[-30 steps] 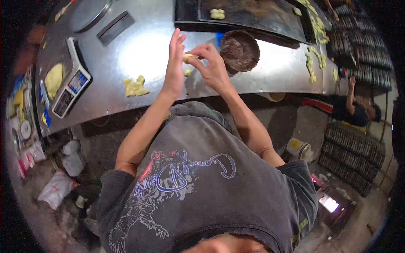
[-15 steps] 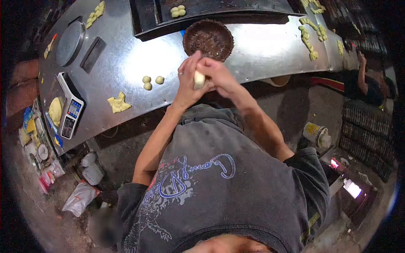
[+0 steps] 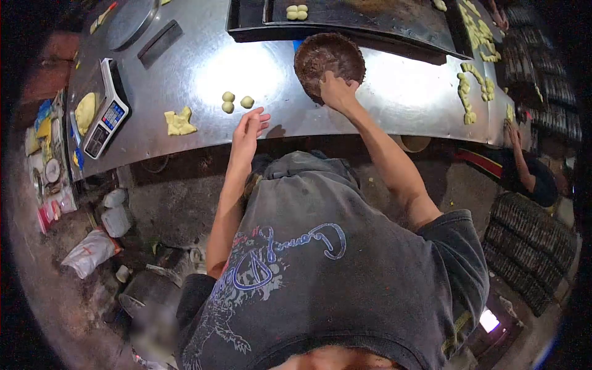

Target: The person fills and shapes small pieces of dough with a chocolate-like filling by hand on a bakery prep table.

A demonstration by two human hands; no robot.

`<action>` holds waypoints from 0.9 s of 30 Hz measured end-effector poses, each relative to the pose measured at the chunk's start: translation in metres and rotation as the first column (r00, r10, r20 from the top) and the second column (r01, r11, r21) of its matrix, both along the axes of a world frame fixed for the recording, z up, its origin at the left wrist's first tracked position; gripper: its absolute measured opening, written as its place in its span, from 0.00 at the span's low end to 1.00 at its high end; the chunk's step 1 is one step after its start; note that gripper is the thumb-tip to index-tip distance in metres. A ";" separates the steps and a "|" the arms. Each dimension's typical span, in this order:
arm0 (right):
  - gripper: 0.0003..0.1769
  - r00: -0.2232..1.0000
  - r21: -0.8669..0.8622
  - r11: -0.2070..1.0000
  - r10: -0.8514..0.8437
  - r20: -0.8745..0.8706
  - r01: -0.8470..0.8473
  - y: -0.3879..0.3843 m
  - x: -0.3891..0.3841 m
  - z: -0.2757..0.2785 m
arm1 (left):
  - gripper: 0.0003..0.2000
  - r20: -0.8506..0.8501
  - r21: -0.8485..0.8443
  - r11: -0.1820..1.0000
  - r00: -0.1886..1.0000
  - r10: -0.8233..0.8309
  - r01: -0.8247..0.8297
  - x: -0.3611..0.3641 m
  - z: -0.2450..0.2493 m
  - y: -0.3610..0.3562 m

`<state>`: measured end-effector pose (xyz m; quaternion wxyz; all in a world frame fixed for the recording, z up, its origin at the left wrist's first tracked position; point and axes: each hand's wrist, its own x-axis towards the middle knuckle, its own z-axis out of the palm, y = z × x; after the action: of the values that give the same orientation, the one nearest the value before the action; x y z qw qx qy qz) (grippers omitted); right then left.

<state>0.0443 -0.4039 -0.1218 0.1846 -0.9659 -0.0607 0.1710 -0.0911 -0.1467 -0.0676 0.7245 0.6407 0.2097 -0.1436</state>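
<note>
My right hand point(image 3: 338, 92) reaches into a round bowl of dark brown paste point(image 3: 327, 55), its fingers bent and closed at the paste near the front rim. My left hand point(image 3: 248, 132) hovers by the table's front edge, fingers partly stretched and slightly apart. Its palm is turned away, so anything lying in it is hidden. Just beyond that hand sit a few small dough balls point(image 3: 228, 102), close together. Farther left lies a flat, ragged piece of dough point(image 3: 179, 122).
A digital scale point(image 3: 106, 114) stands left, beside a larger dough lump point(image 3: 86, 113). Dark baking trays point(image 3: 370, 38) lie behind the bowl. Dough strips point(image 3: 465, 98) rest at the right. Another person's arm point(image 3: 520, 154) touches the table's right end.
My hands have come apart. The right moved into the bowl and the left moved aside. The pale dough held between them is no longer visible. The camera view has shifted.
</note>
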 end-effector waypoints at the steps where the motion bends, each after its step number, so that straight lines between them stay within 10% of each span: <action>1: 0.17 0.998 0.007 1.000 -0.022 -0.059 0.022 0.001 0.005 0.002 | 0.23 0.000 0.005 1.000 1.000 -0.007 0.007 0.000 0.003 0.004; 5: 0.15 0.984 0.293 0.946 -0.099 -0.150 0.140 -0.006 0.017 0.010 | 0.23 0.052 -0.041 0.994 0.994 -0.099 0.101 0.012 0.012 0.018; 9: 0.13 0.735 0.521 0.606 -0.165 -0.657 0.601 0.005 0.019 0.052 | 0.22 0.149 -0.035 0.978 0.968 -0.200 0.208 0.031 0.040 0.028; 12: 0.13 0.735 0.726 0.160 0.009 -0.679 0.669 0.031 -0.002 0.082 | 0.21 0.244 -0.068 0.968 0.944 -0.220 0.243 0.046 0.056 0.029; 17: 0.17 0.808 0.812 -0.108 0.240 -0.539 0.574 0.081 -0.038 0.142 | 0.21 0.287 -0.291 0.930 0.948 -0.140 0.225 0.058 0.070 0.026; 27: 0.15 0.859 0.856 -0.090 -0.011 -0.512 0.510 0.108 -0.059 0.137 | 0.14 0.130 -0.461 0.876 0.987 -0.089 0.140 0.067 0.078 0.047</action>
<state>-0.0147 -0.2955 0.0156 0.8514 -0.4801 0.0641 0.2010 -0.0243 -0.0997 0.0104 0.8579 0.4647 0.0921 -0.1988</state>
